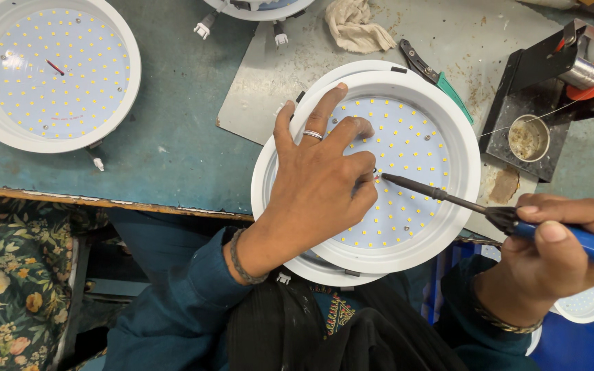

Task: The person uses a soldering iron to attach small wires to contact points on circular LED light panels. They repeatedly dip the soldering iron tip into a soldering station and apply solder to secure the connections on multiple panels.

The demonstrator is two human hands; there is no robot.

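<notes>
Head view: iron tip on the board!
Left hand [321,182] presses, fingers spread, on the round LED panel [407,168]; right hand [551,251] clenches the blue soldering iron [489,209].

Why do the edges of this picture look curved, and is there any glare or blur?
Head view: the wide lens bends the bench edge; soft, even light; a small glare spot on the far round LED panel; the left hand, soldering iron and right hand look sharp.
</notes>
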